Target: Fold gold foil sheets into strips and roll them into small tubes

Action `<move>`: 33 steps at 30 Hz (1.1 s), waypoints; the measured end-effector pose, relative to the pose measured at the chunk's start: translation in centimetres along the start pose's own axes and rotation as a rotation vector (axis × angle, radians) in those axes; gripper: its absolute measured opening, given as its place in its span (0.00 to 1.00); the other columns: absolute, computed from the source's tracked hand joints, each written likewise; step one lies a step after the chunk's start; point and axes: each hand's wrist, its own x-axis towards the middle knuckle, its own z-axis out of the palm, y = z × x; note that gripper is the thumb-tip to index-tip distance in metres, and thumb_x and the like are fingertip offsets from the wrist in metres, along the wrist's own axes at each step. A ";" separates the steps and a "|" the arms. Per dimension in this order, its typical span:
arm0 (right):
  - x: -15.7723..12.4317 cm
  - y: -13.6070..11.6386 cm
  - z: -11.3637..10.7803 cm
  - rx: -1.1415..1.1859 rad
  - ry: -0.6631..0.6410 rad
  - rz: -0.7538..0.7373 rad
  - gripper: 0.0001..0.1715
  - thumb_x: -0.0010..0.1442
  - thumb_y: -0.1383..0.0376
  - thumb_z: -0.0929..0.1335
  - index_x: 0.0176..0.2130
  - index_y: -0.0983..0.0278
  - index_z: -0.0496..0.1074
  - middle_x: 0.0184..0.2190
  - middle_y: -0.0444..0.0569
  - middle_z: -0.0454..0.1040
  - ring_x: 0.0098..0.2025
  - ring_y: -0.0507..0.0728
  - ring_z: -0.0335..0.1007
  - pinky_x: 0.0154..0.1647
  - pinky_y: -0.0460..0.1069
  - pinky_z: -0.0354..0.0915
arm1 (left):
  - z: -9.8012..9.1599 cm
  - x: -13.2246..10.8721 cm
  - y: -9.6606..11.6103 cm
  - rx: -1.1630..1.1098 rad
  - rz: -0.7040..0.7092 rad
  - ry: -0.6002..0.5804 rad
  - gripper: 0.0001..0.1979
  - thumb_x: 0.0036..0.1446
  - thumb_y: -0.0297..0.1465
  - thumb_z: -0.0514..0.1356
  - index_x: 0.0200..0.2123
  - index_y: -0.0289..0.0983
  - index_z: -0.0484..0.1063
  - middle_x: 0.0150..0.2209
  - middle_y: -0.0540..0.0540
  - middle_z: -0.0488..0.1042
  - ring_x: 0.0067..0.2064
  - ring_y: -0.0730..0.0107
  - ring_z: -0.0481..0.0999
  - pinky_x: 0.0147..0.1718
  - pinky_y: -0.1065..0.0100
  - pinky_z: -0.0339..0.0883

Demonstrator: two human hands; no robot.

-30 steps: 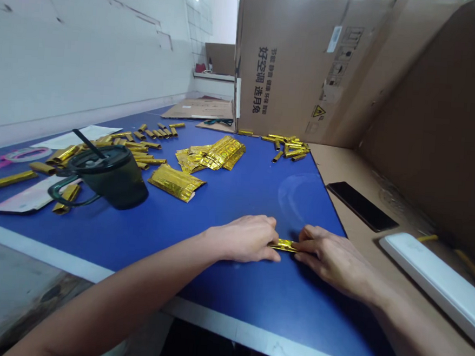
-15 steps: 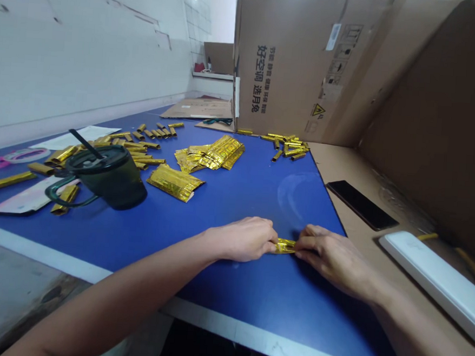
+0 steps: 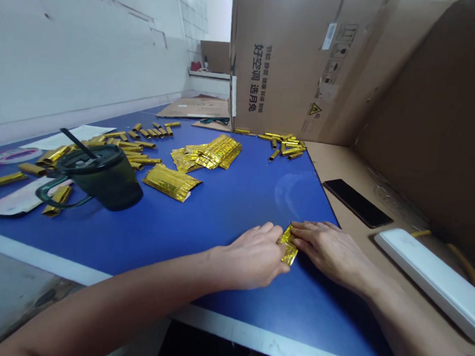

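A small piece of shiny gold foil paper (image 3: 289,248) lies on the blue tabletop (image 3: 235,210) between my hands. My left hand (image 3: 258,255) is closed on its left side, the thumb near the lower edge. From the right, my right hand (image 3: 325,246) grips the foil's upper right edge, fingers pressed together. Further back sits a fanned stack of flat gold foil sheets (image 3: 222,151), and a separate gold bundle (image 3: 171,182) rests nearer, to the left of my hands.
A dark green lidded cup (image 3: 107,180) with a straw stands left, among several gold tubes (image 3: 135,157). More gold tubes (image 3: 290,148) lie by the large cardboard box (image 3: 294,62). A black phone (image 3: 358,202) and white device (image 3: 429,278) are right.
The foil has gone from a narrow strip to a wider, tilted piece. My left hand has moved slightly toward me, and my right hand's fingers have flattened over the foil's edge.
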 end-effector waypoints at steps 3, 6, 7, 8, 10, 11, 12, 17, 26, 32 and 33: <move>0.0 0.2 0.2 0.000 0.013 -0.007 0.17 0.58 0.61 0.57 0.42 0.57 0.69 0.49 0.45 0.67 0.50 0.60 0.61 0.48 0.60 0.57 | 0.3 -0.1 0.5 0.075 0.007 0.044 0.17 0.53 0.40 0.52 0.37 0.33 0.68 0.37 0.42 0.65 0.40 0.63 0.61 0.38 0.65 0.58; -0.1 0.0 0.1 0.058 0.033 -0.044 0.18 0.58 0.64 0.57 0.46 0.58 0.67 0.49 0.46 0.66 0.52 0.59 0.58 0.51 0.62 0.52 | 0.5 -0.1 0.7 0.142 0.032 0.057 0.19 0.52 0.42 0.52 0.37 0.32 0.68 0.36 0.42 0.66 0.40 0.62 0.62 0.37 0.64 0.57; -0.1 -0.1 0.0 0.093 0.019 -0.077 0.18 0.57 0.65 0.57 0.47 0.58 0.66 0.49 0.46 0.67 0.52 0.58 0.58 0.53 0.62 0.50 | 0.5 -0.1 0.8 0.157 0.038 0.057 0.19 0.52 0.43 0.52 0.36 0.32 0.69 0.36 0.43 0.66 0.40 0.61 0.62 0.36 0.63 0.57; -0.1 -0.3 -0.1 0.130 -0.004 -0.113 0.19 0.57 0.66 0.57 0.47 0.58 0.66 0.48 0.47 0.68 0.52 0.58 0.58 0.54 0.62 0.49 | 0.6 0.0 0.8 0.168 0.042 0.057 0.20 0.52 0.43 0.52 0.36 0.32 0.69 0.36 0.43 0.67 0.39 0.61 0.62 0.36 0.63 0.57; -0.1 -0.4 -0.1 0.184 -0.058 -0.161 0.19 0.58 0.66 0.57 0.47 0.57 0.66 0.48 0.48 0.68 0.52 0.57 0.58 0.55 0.61 0.47 | 0.6 0.1 0.8 0.178 0.046 0.053 0.20 0.51 0.44 0.52 0.35 0.32 0.69 0.36 0.42 0.67 0.39 0.61 0.63 0.36 0.63 0.56; -0.1 -0.4 0.0 0.193 -0.076 -0.160 0.19 0.58 0.65 0.57 0.47 0.58 0.66 0.48 0.48 0.68 0.53 0.57 0.58 0.55 0.61 0.47 | 0.6 0.1 0.8 0.180 0.046 0.050 0.20 0.51 0.44 0.52 0.35 0.32 0.69 0.36 0.42 0.67 0.40 0.61 0.63 0.36 0.63 0.56; -0.1 -0.3 0.1 0.192 -0.087 -0.144 0.18 0.59 0.64 0.57 0.47 0.58 0.66 0.49 0.49 0.67 0.53 0.57 0.57 0.55 0.62 0.46 | 0.5 0.2 0.9 0.181 0.044 0.043 0.21 0.51 0.45 0.52 0.35 0.32 0.69 0.36 0.42 0.67 0.40 0.61 0.63 0.36 0.63 0.56; 0.0 0.5 0.6 0.129 -0.105 -0.042 0.21 0.59 0.61 0.55 0.50 0.58 0.63 0.54 0.48 0.60 0.56 0.59 0.53 0.55 0.63 0.45 | 0.5 0.1 1.2 0.188 0.036 0.023 0.23 0.50 0.46 0.52 0.36 0.31 0.68 0.35 0.41 0.67 0.39 0.61 0.63 0.34 0.64 0.56; -0.2 0.2 0.5 0.084 -0.118 0.009 0.24 0.60 0.59 0.53 0.54 0.58 0.57 0.57 0.47 0.54 0.58 0.60 0.47 0.53 0.65 0.46 | 0.8 0.2 1.7 0.202 0.010 0.011 0.23 0.50 0.45 0.53 0.39 0.30 0.68 0.38 0.41 0.67 0.40 0.60 0.63 0.37 0.63 0.56; 0.3 1.0 0.9 0.183 -0.021 0.029 0.22 0.60 0.59 0.54 0.50 0.59 0.63 0.53 0.48 0.61 0.56 0.59 0.51 0.53 0.63 0.48 | 0.9 0.3 1.5 0.199 0.018 0.023 0.23 0.50 0.46 0.52 0.38 0.31 0.68 0.37 0.41 0.67 0.40 0.60 0.64 0.36 0.63 0.56; 0.3 1.1 0.8 0.198 0.009 0.026 0.21 0.60 0.60 0.54 0.49 0.59 0.64 0.52 0.48 0.63 0.56 0.59 0.53 0.53 0.63 0.48 | 1.0 0.3 1.5 0.199 0.018 0.025 0.23 0.50 0.46 0.52 0.37 0.31 0.68 0.36 0.41 0.67 0.39 0.60 0.64 0.35 0.63 0.56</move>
